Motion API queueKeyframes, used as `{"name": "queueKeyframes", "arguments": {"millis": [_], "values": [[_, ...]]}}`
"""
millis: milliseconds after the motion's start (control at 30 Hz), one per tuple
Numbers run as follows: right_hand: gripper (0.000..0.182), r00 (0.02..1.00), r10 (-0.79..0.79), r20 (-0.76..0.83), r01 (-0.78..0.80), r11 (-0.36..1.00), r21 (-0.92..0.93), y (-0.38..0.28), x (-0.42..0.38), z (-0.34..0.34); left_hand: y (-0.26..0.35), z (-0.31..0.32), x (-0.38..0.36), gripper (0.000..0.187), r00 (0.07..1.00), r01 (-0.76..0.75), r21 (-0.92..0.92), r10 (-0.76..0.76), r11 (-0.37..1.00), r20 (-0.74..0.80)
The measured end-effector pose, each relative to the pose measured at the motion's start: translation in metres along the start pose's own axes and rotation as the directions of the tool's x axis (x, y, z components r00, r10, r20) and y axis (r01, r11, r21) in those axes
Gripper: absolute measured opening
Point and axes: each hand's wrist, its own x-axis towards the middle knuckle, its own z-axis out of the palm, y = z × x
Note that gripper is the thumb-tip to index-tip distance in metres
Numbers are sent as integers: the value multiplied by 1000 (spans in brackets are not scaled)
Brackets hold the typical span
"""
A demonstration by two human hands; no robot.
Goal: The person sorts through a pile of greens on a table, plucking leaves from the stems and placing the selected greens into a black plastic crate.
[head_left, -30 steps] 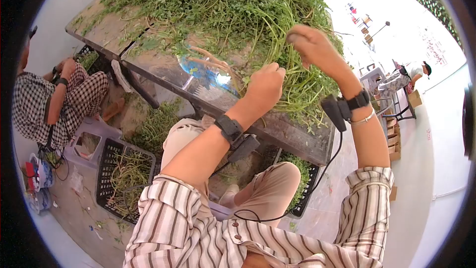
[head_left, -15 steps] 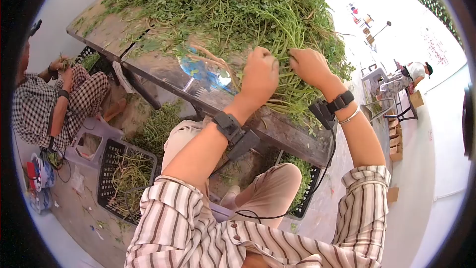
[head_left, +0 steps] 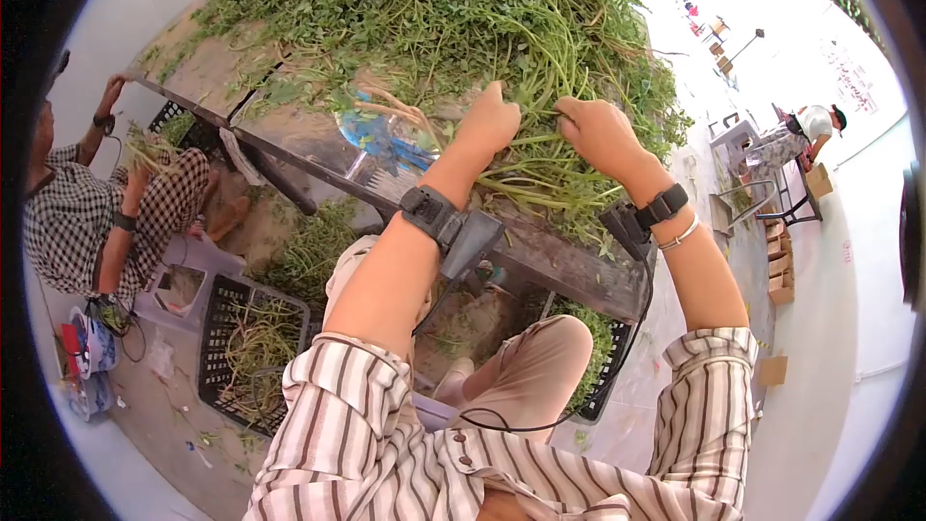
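A large heap of leafy green stems (head_left: 453,14) covers the table in front of me. My left hand (head_left: 490,121) is closed at the near edge of the heap; its fingertips face away, so what it holds is hidden. To its right, my right hand (head_left: 600,132) pinches green stems with thumb and forefinger. Loose long stems (head_left: 540,188) lie below and between both hands, reaching the table's front edge. Left of my left hand, a clear and blue plastic bag (head_left: 386,140) lies on the table.
Below the table's edge (head_left: 318,169) stand a black crate (head_left: 253,347) with stems and another black crate (head_left: 617,352) with greens. A co-worker (head_left: 87,212) sits at left holding stems. Another person (head_left: 805,140) bends over at far right.
My left hand has moved left, away from my right hand, which has shifted only slightly. The seated co-worker has raised one hand to the table edge, and a bunch of stems now shows in the other.
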Motion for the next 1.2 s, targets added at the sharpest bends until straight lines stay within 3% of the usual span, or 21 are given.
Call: {"name": "queueKeyframes", "arguments": {"millis": [133,367,433,567,633,700,767,833,900,1067,1200], "values": [[15,999,26,27,-26,1000,3,-1,2,-1,-4,-1,0,40,1000,-22,-238,19,971,-15],[22,999,43,-20,-41,997,61,-6,2,-11,8,3,-18,30,943,-240,-233,169,942,-288],[25,989,61,-132,-13,942,335,-11,4,-21,15,0,-26,27,956,-208,-270,137,940,-259],[23,965,160,-207,-68,916,394,-30,12,-47,17,1,-32,25,952,-229,-300,148,926,-268],[20,946,34,-322,93,924,370,-35,16,-51,15,4,-32,25,926,-278,-248,191,928,-326],[21,950,-13,-312,107,952,287,-34,22,-46,13,5,-33,24,915,-306,-199,230,931,-330],[24,891,-296,-345,290,954,-70,-29,30,-37,15,5,-36,24,903,-334,-146,272,931,-332],[22,894,-337,-296,297,939,-172,-30,34,-37,14,6,-36,21,905,-341,-90,301,936,-300],[13,937,-327,-120,253,877,-408,-33,39,-42,15,8,-36,19,888,-357,-74,313,931,-338],[10,948,-307,-82,237,856,-460,-27,36,-45,12,9,-35,16,862,-399,-43,358,916,-359],[5,950,-270,-157,214,929,-303,-21,33,-39,14,8,-38,16,871,-384,-14,357,923,-337]]}}
